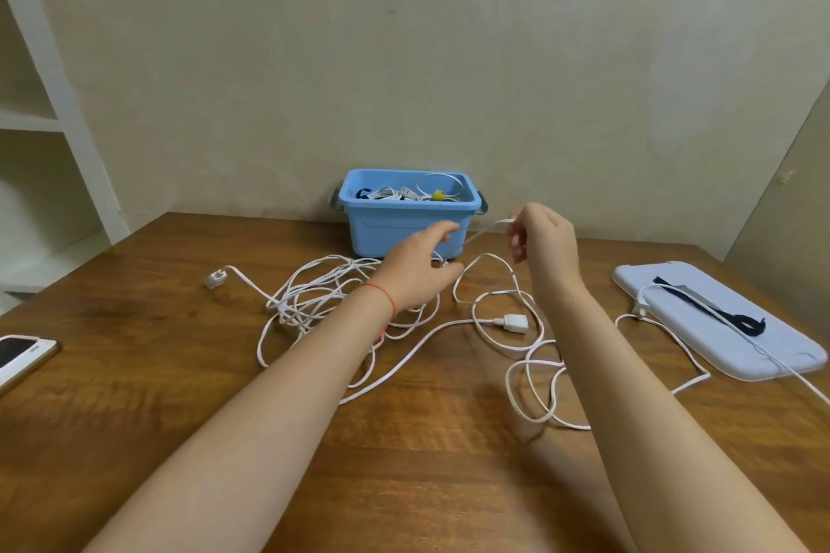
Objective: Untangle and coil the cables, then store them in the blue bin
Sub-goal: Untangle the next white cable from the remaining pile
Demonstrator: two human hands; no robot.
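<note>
- Head view: right hand (545, 240) is pinching one strand of the white cable (478, 233), lifting it above the wooden table (426, 462); the strand is running taut down to the left hand (420, 272).
- Left hand is hovering over the tangle (314, 296), thumb and fingers curled toward the same strand; whether it is actually gripping it, cannot tell.
- Rest of the cable is lying in loose loops on the table, white plug (512, 322) just beside the right forearm, small connector (216, 277) off to the left.
- Blue bin (406, 229) is sitting at the wall behind the hands, already holding coiled cables.
- Lid (723, 323) is lying at the right with a cable across it; phone (20, 355) at the left edge.
- Judgement: still untangling; best to feed the strand slowly through the left fingers, freeing an end first rather than pulling, or the knot could tighten.
</note>
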